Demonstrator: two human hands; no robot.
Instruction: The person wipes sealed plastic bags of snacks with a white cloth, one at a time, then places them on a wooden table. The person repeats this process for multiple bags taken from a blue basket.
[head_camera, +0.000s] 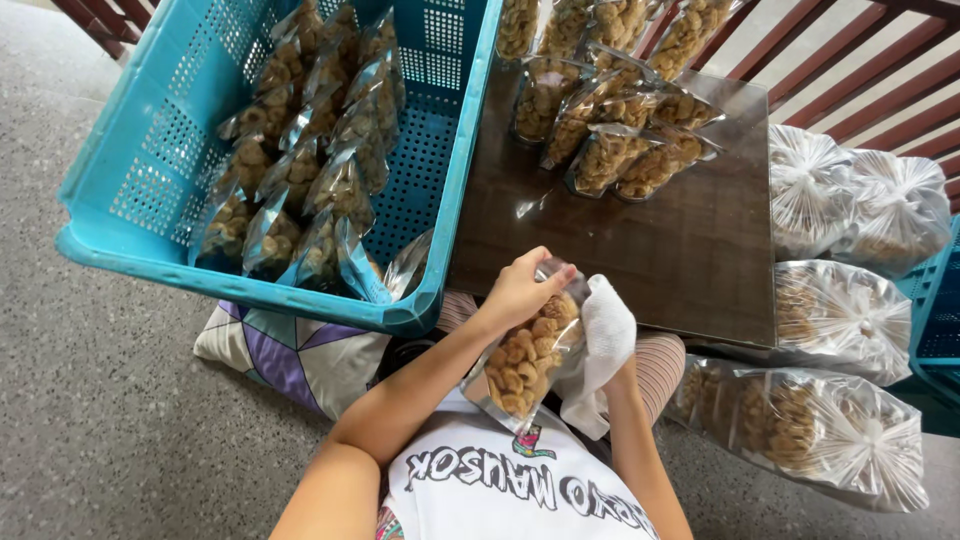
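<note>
My left hand (517, 291) grips the top edge of a clear pouch of brown nuts (522, 362), held over my lap. Behind the pouch, my right hand is mostly hidden under a white cloth (602, 340) that it presses against the pouch's side. Just beyond my hands lies a low dark wooden table (660, 230). Several filled pouches (610, 140) lie in a heap on its far part.
A blue plastic crate (150, 190) at the left holds several filled pouches standing in rows (300, 170). A patterned cushion (290, 355) lies under its near edge. Large tied clear bags of nuts (850, 310) are piled at the right, next to another blue crate (940, 330).
</note>
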